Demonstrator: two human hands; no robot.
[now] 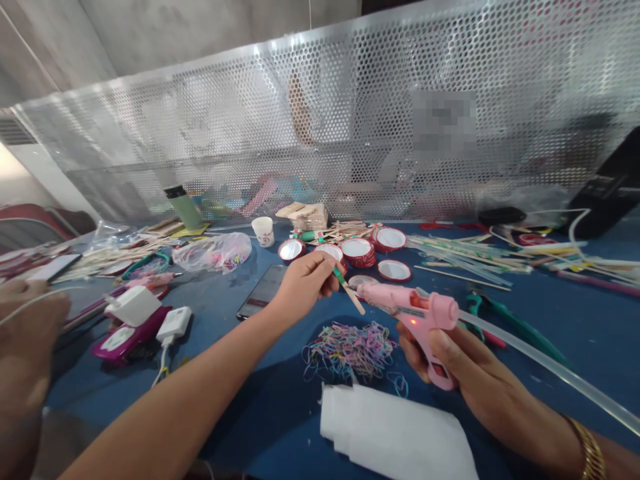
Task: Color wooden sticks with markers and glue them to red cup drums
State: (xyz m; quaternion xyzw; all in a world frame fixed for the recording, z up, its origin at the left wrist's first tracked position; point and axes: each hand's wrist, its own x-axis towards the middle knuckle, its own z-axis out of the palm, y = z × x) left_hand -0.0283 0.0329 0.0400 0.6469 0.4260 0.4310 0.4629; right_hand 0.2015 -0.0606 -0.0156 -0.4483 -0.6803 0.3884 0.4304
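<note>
My left hand point(311, 280) pinches a flat wooden stick point(355, 297) with a green band near my fingertips. My right hand point(450, 360) is wrapped around a pink hot glue gun point(415, 307) whose small orange light glows. Its nozzle points left, at or very close to the stick; whether they touch I cannot tell. A long clear glue stick point(550, 367) runs out of the back of the gun. Below the nozzle lies a tangled heap of colourful rubber bands point(353, 350). Behind my hands are several round red-rimmed discs point(357, 249), some stacked.
A white roll point(395, 430) lies in front, a phone point(263, 292) left of my hand. Chargers sit on a purple power strip point(127, 337). Behind stand a paper cup point(263, 231) and green bottle point(184, 208). Green-handled pliers point(515, 327) lie right. Another person's hand point(27, 327) is far left.
</note>
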